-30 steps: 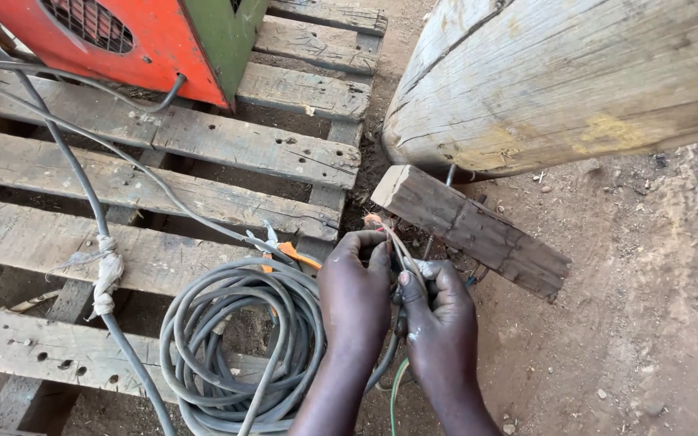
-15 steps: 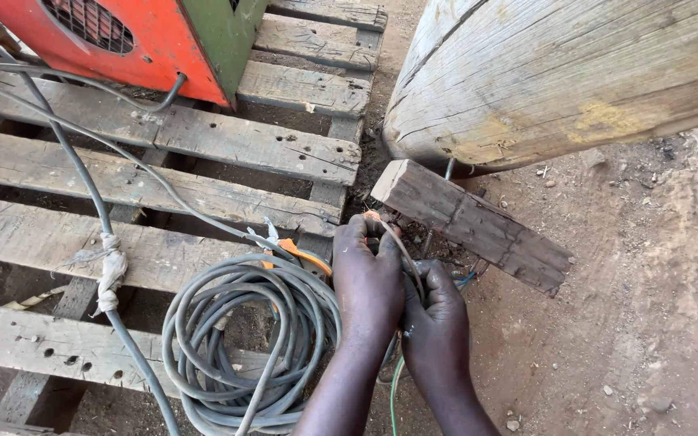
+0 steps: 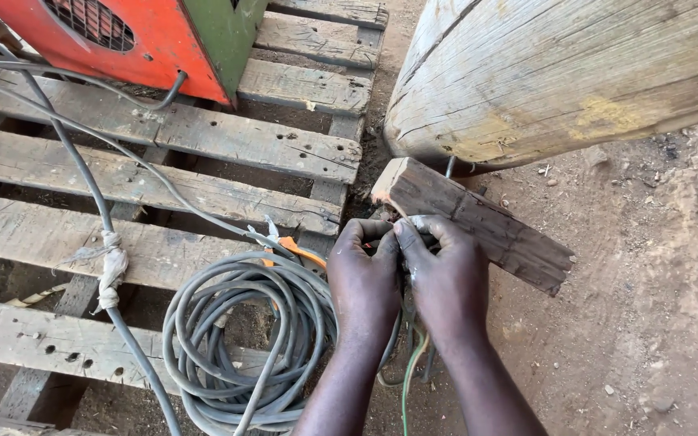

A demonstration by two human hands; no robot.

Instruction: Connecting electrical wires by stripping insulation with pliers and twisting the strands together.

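I am pinching a small thin piece (image 3: 410,221), too hidden to identify, between both thumbs, my left hand (image 3: 367,278) and right hand (image 3: 446,278) closing around it, beside the wooden block (image 3: 478,222), cable coil (image 3: 240,347) and pallet (image 3: 203,137)

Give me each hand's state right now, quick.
Left hand: closed, pinching something small, mostly hidden.
Right hand: closed on the same small thing; cannot tell what it is.

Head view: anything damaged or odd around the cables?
Yes. The grey cable crossing the wooden pallet has a rag knotted around it, like a makeshift tie or patch. The pallet boards are cracked and weathered. Both hands, left hand and right hand, hide what they pinch.
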